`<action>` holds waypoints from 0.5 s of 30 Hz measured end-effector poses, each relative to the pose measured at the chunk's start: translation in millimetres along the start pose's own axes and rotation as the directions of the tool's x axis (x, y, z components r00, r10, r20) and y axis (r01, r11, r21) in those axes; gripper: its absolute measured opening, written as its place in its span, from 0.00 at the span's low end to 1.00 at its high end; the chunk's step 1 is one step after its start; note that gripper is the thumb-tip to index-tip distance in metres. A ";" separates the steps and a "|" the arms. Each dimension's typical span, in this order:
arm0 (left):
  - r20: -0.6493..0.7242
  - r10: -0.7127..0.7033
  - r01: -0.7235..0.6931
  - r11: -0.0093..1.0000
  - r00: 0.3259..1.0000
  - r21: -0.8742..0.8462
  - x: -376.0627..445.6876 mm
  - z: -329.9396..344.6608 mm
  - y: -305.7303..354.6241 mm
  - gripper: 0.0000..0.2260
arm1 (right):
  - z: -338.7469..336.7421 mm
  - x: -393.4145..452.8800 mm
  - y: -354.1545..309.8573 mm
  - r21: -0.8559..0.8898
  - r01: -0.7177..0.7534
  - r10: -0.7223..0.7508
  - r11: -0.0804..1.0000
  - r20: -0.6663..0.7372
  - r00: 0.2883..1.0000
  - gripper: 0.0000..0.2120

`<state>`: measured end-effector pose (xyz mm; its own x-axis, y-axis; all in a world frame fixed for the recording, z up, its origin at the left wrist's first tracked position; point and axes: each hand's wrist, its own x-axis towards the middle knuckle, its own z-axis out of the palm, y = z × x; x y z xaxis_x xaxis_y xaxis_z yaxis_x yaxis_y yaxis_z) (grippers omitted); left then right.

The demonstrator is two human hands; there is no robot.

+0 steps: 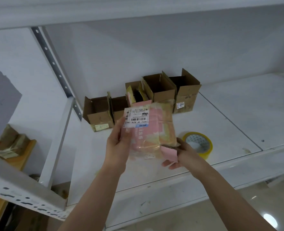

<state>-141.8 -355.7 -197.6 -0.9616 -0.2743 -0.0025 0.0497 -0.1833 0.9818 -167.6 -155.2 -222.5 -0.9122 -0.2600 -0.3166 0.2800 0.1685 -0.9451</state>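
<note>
Above the white shelf, your left grip clasps the taped pink parcel by its side; your right grip pinches its lower corner flap.

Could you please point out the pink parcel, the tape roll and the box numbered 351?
parcel (154,130): head view, middle of its pink wrapping.
tape roll (206,151): head view, yellow outer wall.
box 351 (187,99): head view, brown front wall.

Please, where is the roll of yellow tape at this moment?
In the head view the roll of yellow tape lies on the white shelf, right of centre, just behind the right hand and to the right of the pink parcel.
</note>
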 end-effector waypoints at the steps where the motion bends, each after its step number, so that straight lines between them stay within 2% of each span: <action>1: -0.013 -0.048 0.049 0.998 0.999 0.029 -0.2 -0.1 -4.7 0.15 | 0.2 -2.8 -4.6 0.002 0.010 -0.010 1.000 -0.004 1.000 0.18; 2: -0.028 -0.084 0.087 0.986 0.996 0.139 0.6 -1.3 -8.5 0.15 | -1.1 -4.3 -8.3 -0.027 0.037 -0.038 0.999 -0.037 0.999 0.15; 3: -0.041 -0.100 0.108 0.938 0.994 0.329 3.0 -3.5 -12.1 0.15 | -4.0 -5.2 -12.0 -0.084 0.066 -0.073 0.994 -0.084 0.994 0.11; 4: -0.046 -0.095 0.105 0.848 0.994 0.520 4.8 -5.6 -15.5 0.14 | -7.6 -6.0 -15.2 -0.164 0.087 -0.108 0.983 -0.122 0.987 0.10; 5: -0.040 -0.073 0.082 0.768 0.997 0.636 5.1 -6.7 -17.7 0.14 | -10.7 -6.7 -18.3 -0.260 0.103 -0.142 0.960 -0.132 0.981 0.11; 6: -0.018 -0.058 0.055 0.741 0.998 0.670 5.2 -5.5 -18.6 0.15 | -12.1 -6.8 -21.0 -0.354 0.112 -0.165 0.929 -0.122 0.979 0.11; 8: 0.042 -0.094 0.042 0.740 0.995 0.671 4.8 1.7 -16.3 0.25 | -10.3 -6.0 -23.8 -0.480 0.119 -0.188 0.869 -0.098 0.977 0.09; 10: 0.087 -0.113 -0.002 0.600 0.990 0.800 4.9 10.5 -13.5 0.32 | -5.8 -4.3 -22.4 -0.566 0.126 -0.224 0.814 -0.107 0.969 0.05; 12: 0.096 -0.098 -0.041 0.456 0.991 0.889 5.5 14.6 -10.8 0.29 | -3.4 -4.6 -19.5 -0.616 0.130 -0.254 0.777 -0.118 0.960 0.08; 15: 0.118 -0.124 -0.056 0.417 0.985 0.907 8.8 10.7 -5.6 0.21 | -2.1 -8.3 -17.9 -0.600 0.091 -0.162 0.795 -0.066 0.985 0.13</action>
<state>-153.4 -346.9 -201.0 -0.9854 -0.1361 -0.1022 -0.1702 0.7955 0.5815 -165.7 -154.1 -202.8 -0.9632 -0.2207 -0.1532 -0.0396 0.6806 -0.7316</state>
